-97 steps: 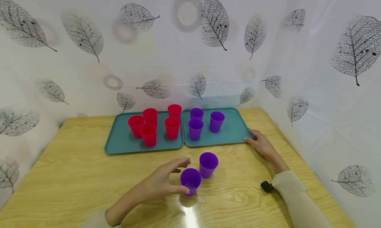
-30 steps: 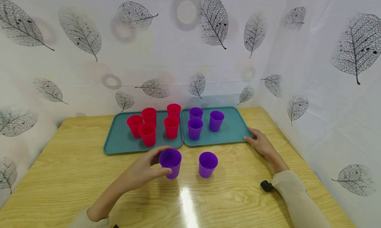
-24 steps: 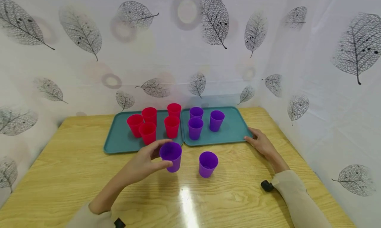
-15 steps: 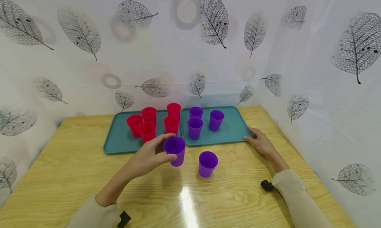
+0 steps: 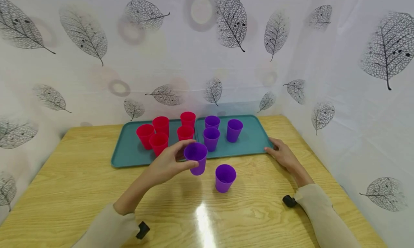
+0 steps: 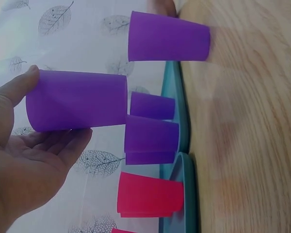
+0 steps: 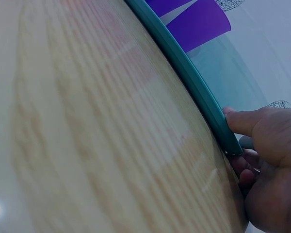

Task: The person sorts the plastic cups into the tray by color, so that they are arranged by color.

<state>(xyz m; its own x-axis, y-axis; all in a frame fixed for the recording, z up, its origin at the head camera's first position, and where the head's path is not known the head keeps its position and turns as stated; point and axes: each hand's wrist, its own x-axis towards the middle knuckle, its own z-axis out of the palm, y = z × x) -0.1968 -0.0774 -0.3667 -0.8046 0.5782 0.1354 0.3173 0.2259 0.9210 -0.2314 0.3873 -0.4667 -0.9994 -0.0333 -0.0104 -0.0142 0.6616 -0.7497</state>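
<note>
My left hand [image 5: 169, 162] holds a purple cup [image 5: 198, 161] upright between thumb and fingers, raised off the table in front of the trays. The left wrist view shows this purple cup [image 6: 77, 101] gripped near its rim, the thumb on one side and fingers on the other. A second purple cup [image 5: 225, 179] stands on the table to its right. My right hand [image 5: 283, 155] pinches the right-hand teal tray [image 5: 253, 136] at its front right corner; in the right wrist view the thumb lies over the tray edge [image 7: 199, 90] with fingers beneath.
Three purple cups [image 5: 234, 131] stand on the right tray. Several red cups [image 5: 158, 144] stand on the left teal tray [image 5: 124, 152], which lies against it. A leaf-patterned white curtain [image 5: 174, 61] hangs behind and right of the wooden table [image 5: 81, 190].
My left hand has taken hold of the nearer purple cup, lifted it and carried it forward, first to the left and lately rightward. My right hand has stayed at the tray corner.
</note>
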